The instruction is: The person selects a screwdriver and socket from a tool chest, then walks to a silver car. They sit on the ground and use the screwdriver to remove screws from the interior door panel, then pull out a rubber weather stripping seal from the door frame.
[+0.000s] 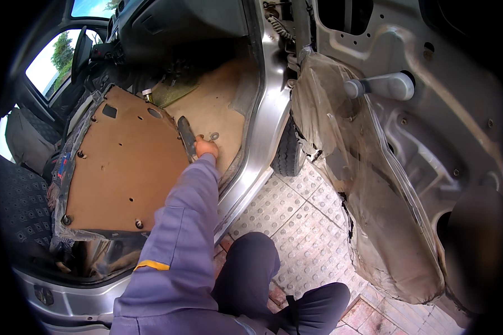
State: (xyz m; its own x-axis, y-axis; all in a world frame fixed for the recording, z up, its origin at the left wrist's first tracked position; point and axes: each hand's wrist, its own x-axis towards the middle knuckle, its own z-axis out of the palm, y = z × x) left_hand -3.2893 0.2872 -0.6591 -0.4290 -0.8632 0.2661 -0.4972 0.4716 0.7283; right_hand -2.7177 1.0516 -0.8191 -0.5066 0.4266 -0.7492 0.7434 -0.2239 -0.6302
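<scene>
My left hand (207, 147) reaches into the car's front footwell. Its fingers are closed at a dark grey elongated strip (187, 135) along the right edge of a door trim panel (126, 162). The panel lies across the seat with its brown board back up, showing several clips and cut-outs. Just past the hand, a small grey ring (214, 136) rests on the tan floor covering (223, 100). What the fingers cover is hidden. My right hand is out of view.
To the right the open door (430, 128) shows bare metal, a white window crank (382, 87) and a torn, hanging plastic sheet (369, 206). The silver door sill (243, 190) runs beside my arm. A tyre (288, 149) and textured paving (302, 234) lie below. A small capped jar (147, 95) stands beyond the panel.
</scene>
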